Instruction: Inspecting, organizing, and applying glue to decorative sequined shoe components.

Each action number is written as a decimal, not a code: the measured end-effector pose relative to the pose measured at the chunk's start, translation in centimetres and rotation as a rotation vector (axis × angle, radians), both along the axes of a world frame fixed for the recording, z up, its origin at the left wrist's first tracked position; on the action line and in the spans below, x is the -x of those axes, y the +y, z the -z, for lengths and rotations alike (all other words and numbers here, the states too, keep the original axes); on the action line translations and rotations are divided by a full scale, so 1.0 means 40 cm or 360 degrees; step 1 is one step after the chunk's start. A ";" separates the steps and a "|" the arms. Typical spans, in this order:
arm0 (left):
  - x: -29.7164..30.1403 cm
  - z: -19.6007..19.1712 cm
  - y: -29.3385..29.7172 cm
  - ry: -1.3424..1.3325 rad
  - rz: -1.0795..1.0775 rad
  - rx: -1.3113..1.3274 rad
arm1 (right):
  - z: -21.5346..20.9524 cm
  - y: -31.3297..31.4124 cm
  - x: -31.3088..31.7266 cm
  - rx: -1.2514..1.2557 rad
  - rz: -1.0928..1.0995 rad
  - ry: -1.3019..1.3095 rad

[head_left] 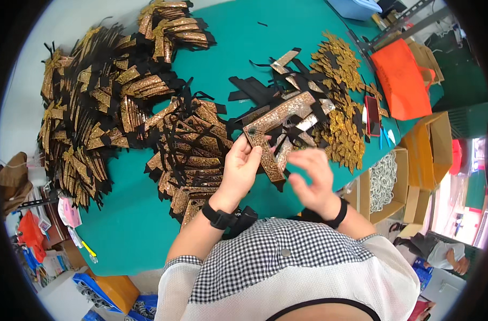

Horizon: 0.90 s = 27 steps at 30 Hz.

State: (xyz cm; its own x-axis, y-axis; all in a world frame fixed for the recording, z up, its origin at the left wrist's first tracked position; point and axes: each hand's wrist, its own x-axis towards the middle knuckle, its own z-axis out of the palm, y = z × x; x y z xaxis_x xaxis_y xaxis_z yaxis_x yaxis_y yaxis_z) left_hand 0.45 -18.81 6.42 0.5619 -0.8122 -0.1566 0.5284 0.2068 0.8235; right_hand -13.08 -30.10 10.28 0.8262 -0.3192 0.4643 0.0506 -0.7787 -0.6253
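My left hand (241,168) is closed on a folded gold-patterned ribbon strip (279,112), pinched between thumb and fingers. One arm of the strip points up and to the right; the other hangs down toward a dark tip. Just right of it, my right hand (314,179) hovers with its fingers apart, slightly blurred, and nothing shows in it. A heap of similar folded ribbon pieces (198,139) lies left of my left hand. Beyond the hands are loose black ribbons (253,90), and to the right spreads a pile of gold glitter cut-outs (345,147).
A large stack of gold-and-black ribbon pieces (94,115) covers the left of the green table (131,230). At right lie a red-edged phone-like object (371,115), an orange-red bag (402,80) and a cardboard box of pale rings (383,182). A blue bin (356,8) stands far right.
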 end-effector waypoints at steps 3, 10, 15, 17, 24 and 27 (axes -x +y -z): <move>0.036 -0.011 0.022 -0.0334 -0.0016 0.0024 | -0.032 -0.019 -0.046 0.0234 0.0270 -0.0111; 0.096 0.012 0.058 -0.0452 0.0045 -0.0099 | 0.008 -0.030 -0.071 0.0676 -0.0002 -0.0203; 0.120 0.024 0.071 0.0527 0.0113 -0.0079 | 0.041 0.011 -0.030 0.0409 -0.0066 -0.0148; 0.114 0.037 0.075 0.0477 0.0004 -0.0106 | 0.056 0.027 -0.010 0.0457 -0.0192 -0.0110; 0.069 0.040 0.070 -0.0061 -0.0222 -0.0272 | 0.145 0.023 0.171 -0.0592 0.0256 0.0453; 0.055 0.057 0.113 -0.0311 -0.0146 -0.0338 | 0.260 -0.096 0.333 -0.1222 0.0928 0.0200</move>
State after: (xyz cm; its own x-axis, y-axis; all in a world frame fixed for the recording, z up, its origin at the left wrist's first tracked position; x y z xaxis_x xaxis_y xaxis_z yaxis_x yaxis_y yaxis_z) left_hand -1.75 -14.30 4.15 0.6678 -0.7172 -0.1990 0.3425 0.0588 0.9377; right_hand -26.41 -33.94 -0.11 0.4716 -0.8733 -0.1221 -0.3158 -0.0380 -0.9481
